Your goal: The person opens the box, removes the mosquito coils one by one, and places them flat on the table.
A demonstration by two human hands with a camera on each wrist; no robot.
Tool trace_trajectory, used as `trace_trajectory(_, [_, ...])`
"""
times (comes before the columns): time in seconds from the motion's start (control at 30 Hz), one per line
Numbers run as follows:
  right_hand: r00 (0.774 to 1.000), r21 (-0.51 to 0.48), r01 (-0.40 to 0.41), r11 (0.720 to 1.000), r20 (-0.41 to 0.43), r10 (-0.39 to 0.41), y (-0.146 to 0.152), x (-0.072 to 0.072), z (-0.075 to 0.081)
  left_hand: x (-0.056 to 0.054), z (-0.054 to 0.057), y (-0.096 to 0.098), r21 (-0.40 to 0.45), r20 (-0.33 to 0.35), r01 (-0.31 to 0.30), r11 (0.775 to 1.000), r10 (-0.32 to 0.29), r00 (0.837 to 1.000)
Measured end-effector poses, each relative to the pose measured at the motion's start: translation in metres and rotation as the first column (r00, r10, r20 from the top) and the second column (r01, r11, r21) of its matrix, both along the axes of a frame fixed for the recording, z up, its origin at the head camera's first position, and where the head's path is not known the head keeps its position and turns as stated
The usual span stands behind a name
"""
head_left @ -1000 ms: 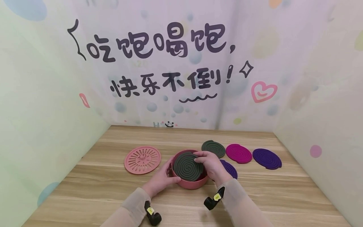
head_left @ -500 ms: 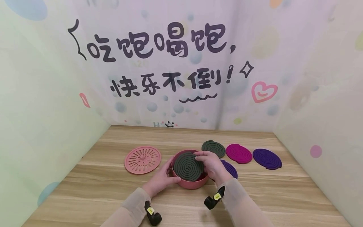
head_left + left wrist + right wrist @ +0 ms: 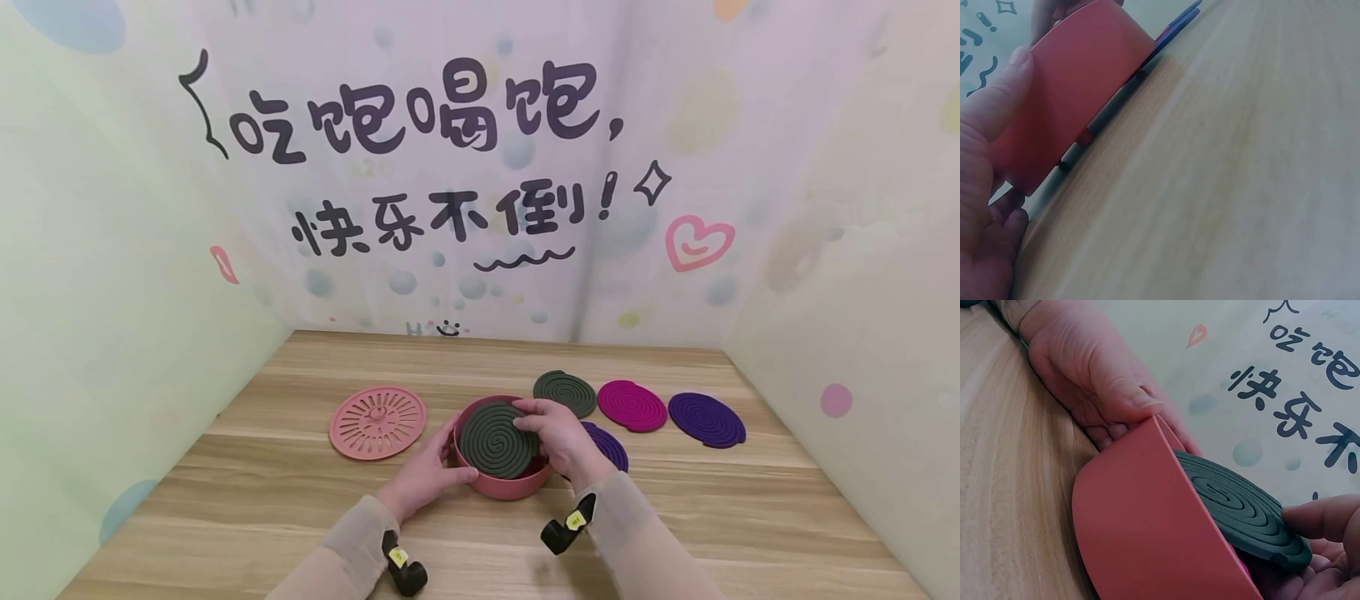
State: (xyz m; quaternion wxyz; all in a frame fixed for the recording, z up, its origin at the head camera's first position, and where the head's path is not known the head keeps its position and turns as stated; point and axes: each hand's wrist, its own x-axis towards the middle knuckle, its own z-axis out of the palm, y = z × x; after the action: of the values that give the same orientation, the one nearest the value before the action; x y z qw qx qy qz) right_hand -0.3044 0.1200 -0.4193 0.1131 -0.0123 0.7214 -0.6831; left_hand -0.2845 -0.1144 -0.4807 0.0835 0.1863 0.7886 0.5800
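My left hand point(image 3: 427, 475) grips the left side of a round pink mosquito coil holder point(image 3: 504, 490), its thumb near the front rim. In the left wrist view the fingers reach to the base of the holder point(image 3: 1072, 87), which has small feet. A dark green spiral mosquito coil point(image 3: 495, 442) lies tilted in the holder's mouth. My right hand point(image 3: 566, 442) pinches its right edge; in the right wrist view the thumb is on top of the coil point(image 3: 1235, 500) and fingers are below. A bit of magenta shows inside the holder, beneath the green coil.
Left of the holder lies a slotted pink lid point(image 3: 405, 425) with a knob. To the right are a dark green coil point(image 3: 566, 394), a magenta coil point(image 3: 632, 407) and a purple coil point(image 3: 707, 419). Another purple coil point(image 3: 611, 450) is partly hidden behind my right hand. Printed fabric walls surround the wooden table point(image 3: 247, 500).
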Motion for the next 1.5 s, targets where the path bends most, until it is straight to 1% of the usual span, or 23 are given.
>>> trace_trajectory(0.17, [0.999, -0.007, -0.041, 0.999, -0.009, 0.041, -0.001, 0.0, 0.0, 0.001, 0.0, 0.0, 0.01, 0.003, 0.003, 1.0, -0.003, 1.0])
trace_trajectory(0.27, [0.999, -0.004, -0.053, 0.999, -0.014, 0.053, -0.002, 0.0, 0.0, 0.001, 0.0, 0.0, 0.016, 0.001, 0.006, 1.0, -0.006, 1.0])
trace_trajectory(0.4, [0.999, -0.001, -0.042, 0.999, -0.015, 0.042, -0.004, 0.001, 0.001, 0.001, 0.001, 0.0, 0.014, 0.003, 0.001, 1.0, -0.001, 1.0])
trace_trajectory(0.43, [0.999, -0.001, -0.04, 0.999, -0.016, 0.04, -0.004, 0.002, 0.003, 0.001, 0.001, 0.0, 0.014, 0.004, 0.0, 1.0, -0.001, 1.0])
trace_trajectory(0.63, [1.0, -0.011, -0.014, 1.0, -0.016, 0.014, -0.005, 0.002, 0.003, 0.001, 0.0, -0.001, 0.013, 0.011, -0.003, 1.0, 0.003, 1.0])
trace_trajectory(0.67, [1.0, -0.019, -0.007, 1.0, -0.014, 0.007, -0.004, 0.0, 0.001, 0.0, 0.0, -0.001, 0.013, 0.011, -0.004, 1.0, 0.003, 1.0])
trace_trajectory(0.87, [1.0, -0.079, 0.014, 0.997, -0.01, -0.015, -0.001, 0.0, -0.002, 0.001, 0.0, -0.001, 0.013, 0.003, -0.004, 1.0, 0.004, 1.0])
trace_trajectory(1.1, [1.0, -0.164, 0.018, 0.986, -0.022, -0.022, 0.002, -0.003, -0.004, 0.0, 0.0, 0.0, 0.016, 0.003, 0.002, 1.0, -0.002, 1.0])
trace_trajectory(1.3, [0.999, -0.221, 0.041, 0.974, -0.007, -0.044, 0.006, -0.001, -0.001, -0.001, -0.001, 0.0, -0.002, 0.004, -0.009, 1.0, 0.009, 1.0])
trace_trajectory(1.5, [0.999, -0.26, 0.051, 0.964, 0.009, -0.05, 0.017, -0.002, 0.002, -0.002, -0.002, 0.0, 0.014, -0.005, -0.002, 1.0, 0.002, 1.0])
